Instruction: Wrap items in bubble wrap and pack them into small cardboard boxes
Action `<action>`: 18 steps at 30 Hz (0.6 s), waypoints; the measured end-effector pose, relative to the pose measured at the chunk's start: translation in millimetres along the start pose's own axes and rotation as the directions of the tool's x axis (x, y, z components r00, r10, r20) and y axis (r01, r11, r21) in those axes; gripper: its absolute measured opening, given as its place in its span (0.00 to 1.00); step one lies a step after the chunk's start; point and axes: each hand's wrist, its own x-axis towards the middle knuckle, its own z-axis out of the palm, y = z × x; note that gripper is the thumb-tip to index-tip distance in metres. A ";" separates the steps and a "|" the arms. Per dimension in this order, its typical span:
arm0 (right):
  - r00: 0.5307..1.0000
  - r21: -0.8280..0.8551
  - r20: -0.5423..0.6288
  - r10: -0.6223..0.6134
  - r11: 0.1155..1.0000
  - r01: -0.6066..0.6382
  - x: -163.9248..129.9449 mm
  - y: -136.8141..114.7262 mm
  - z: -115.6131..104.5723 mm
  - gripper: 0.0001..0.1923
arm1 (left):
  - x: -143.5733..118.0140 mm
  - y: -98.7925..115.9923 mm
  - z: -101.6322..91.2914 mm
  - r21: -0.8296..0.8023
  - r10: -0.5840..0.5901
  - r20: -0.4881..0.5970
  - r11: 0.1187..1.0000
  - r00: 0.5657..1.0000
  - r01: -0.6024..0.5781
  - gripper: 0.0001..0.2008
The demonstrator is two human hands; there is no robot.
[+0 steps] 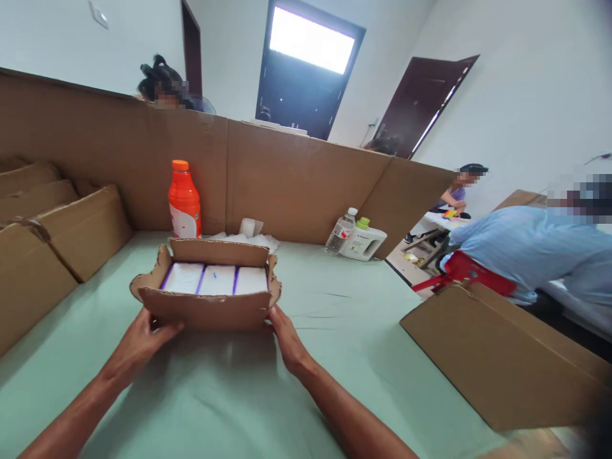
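A small cardboard box (205,311) with its top flaps raised is between my two hands over the green-covered table (335,357). Inside it, side by side, are three white packs (218,280) with purple edges. My left hand (148,335) grips the box's lower left corner, thumb along the front face. At the lower right corner, my right hand (285,335) is closed on the box's side, its fingers partly hidden behind the cardboard. Whether the box's base touches the table I cannot tell.
Cardboard boxes (86,229) line the left side. A cardboard wall (287,185) stands behind an orange bottle (184,201), white crumpled wrapping (248,236), a clear bottle (341,231) and a white jug (364,242). Another carton (502,357) is at right, near a seated person in blue (535,248).
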 end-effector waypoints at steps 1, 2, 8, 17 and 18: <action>0.999 -0.019 0.036 -0.006 1.000 0.007 8.4 -0.2 0.1 0.34 | 3.8 -1.6 -0.5 0.006 0.006 -0.028 1.000 1.000 -0.006 0.31; 0.997 -0.086 0.076 -0.020 0.996 0.027 15.8 0.8 -2.6 0.32 | 5.2 -4.3 -0.4 0.011 0.009 -0.057 1.000 0.998 -0.009 0.30; 0.982 -0.641 0.107 -0.153 0.745 0.186 70.4 17.3 -61.0 0.16 | -0.7 -23.0 5.0 0.124 -0.022 -0.161 0.991 0.987 0.043 0.24; 0.956 -0.857 0.205 -0.208 0.433 0.278 195.8 22.3 -80.6 0.17 | 5.4 -39.6 3.6 0.142 -0.135 -0.258 0.974 0.957 0.175 0.27; 0.952 -0.858 0.226 -0.209 0.420 0.296 203.2 22.8 -76.4 0.17 | 3.7 -40.4 4.6 0.166 -0.111 -0.271 0.973 0.956 0.160 0.25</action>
